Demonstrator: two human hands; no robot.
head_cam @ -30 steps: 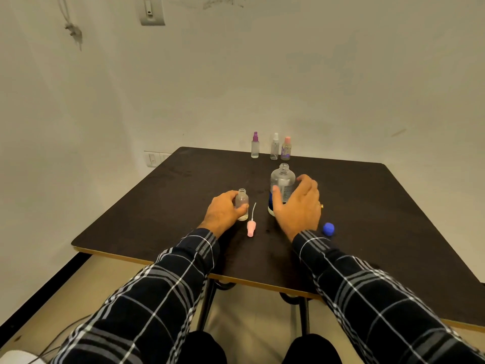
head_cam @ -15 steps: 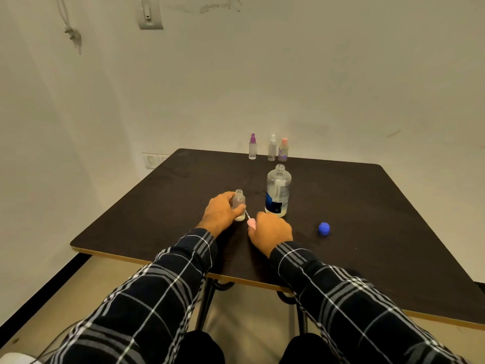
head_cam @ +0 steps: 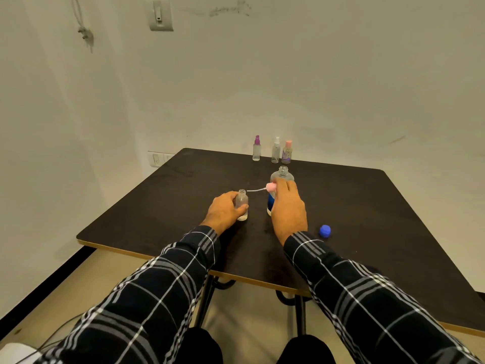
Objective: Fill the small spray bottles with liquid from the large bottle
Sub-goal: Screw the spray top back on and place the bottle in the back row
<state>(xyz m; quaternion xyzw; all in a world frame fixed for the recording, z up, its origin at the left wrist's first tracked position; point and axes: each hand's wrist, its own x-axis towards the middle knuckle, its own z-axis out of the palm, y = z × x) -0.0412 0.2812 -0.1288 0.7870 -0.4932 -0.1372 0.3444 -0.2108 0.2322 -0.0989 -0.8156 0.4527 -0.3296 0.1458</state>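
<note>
Spray head (head_cam: 271, 187), pink, shows at centre frame on my feed, pinched at the fingertips of the right hand (head_cam: 287, 208). I only see the back of that hand, so I cannot tell which fingers do the pinching. Its thin dip tube (head_cam: 256, 190) lies nearly level. The long axis runs left to right, and the free end points left at the open mouth of the small bottle (head_cam: 242, 204), stopping just short of it.

The left hand (head_cam: 223, 212) wraps that small bottle, thumb in front. The bottle stands upright on the dark table (head_cam: 367, 206), just left of centre. The large bottle (head_cam: 283, 176) stands uncapped directly behind the right hand, which hides most of it. The blue cap (head_cam: 325, 230) lies right of the right wrist.

Half a second ago I had the spray head low by the small bottle's base and the large bottle in full sight. Now the head is raised to mouth height and shifted right, while the left hand's hold is unchanged.
</note>
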